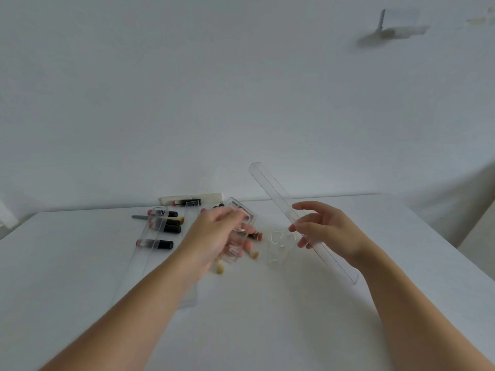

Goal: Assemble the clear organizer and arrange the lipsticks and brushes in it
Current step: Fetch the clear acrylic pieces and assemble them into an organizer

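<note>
Two bare forearms rise from the lower corners of the frame and converge toward the middle over a white bench (267, 330). The left hand (214, 236), just left of centre, is turned back-up with its wrist bent down; its fingers (247, 246) are curled around a small clear slotted panel (241, 223) and hold it tilted above the surface, though blur hides the exact grip. The right hand (326, 228), right of centre, is held palm-left with the wrist nearly straight; its fingers are spread and loosely bent around a long clear strip (270, 188), which runs diagonally from the lower right up toward the centre, its far end raised in front of the wall. Whether the thumb presses the strip cannot be told. Between the hands a clear divider piece (278, 247) lies on the bench, and below the left hand two pale brush tips (219, 269) show. Left of centre, long clear panels (158, 223) lie flat across several black lipsticks (160, 244) with pink ends. Farther back, at the bench's far edge, a cream-coloured box (209, 196) rests against the white wall (187, 89).
</note>
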`<state>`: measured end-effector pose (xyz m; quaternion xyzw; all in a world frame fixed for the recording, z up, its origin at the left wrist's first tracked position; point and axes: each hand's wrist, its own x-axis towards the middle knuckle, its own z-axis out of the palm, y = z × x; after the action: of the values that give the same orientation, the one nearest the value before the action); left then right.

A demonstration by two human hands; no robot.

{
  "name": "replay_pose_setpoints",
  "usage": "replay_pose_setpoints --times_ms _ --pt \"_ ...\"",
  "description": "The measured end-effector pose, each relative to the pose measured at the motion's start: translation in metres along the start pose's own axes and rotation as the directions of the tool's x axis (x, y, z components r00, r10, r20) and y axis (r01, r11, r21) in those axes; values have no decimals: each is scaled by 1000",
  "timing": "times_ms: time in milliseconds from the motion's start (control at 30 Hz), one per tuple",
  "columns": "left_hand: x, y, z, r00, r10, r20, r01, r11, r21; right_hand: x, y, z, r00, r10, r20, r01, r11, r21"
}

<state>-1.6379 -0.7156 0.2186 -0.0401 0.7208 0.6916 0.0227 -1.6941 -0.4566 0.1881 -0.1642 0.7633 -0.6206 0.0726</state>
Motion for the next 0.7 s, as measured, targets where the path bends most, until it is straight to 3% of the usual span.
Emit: replay_pose_setpoints --times_ms 133,333,500,700 --pt "0 -2 -44 1000 19 -25 -18 999 44 -3 -4 9 991 -129 21 131 972 -197" --pt "-3 0 -69 999 -34 35 34 999 4 -1 -6 34 933 -344 101 354 835 -421" --pt "2 -6 -73 999 -43 -1 43 991 -126 0 1 39 929 -355 110 362 798 -482" --pt "3 -12 -74 998 -2 -55 -3 996 -89 -1 2 42 934 -335 125 349 779 -521"
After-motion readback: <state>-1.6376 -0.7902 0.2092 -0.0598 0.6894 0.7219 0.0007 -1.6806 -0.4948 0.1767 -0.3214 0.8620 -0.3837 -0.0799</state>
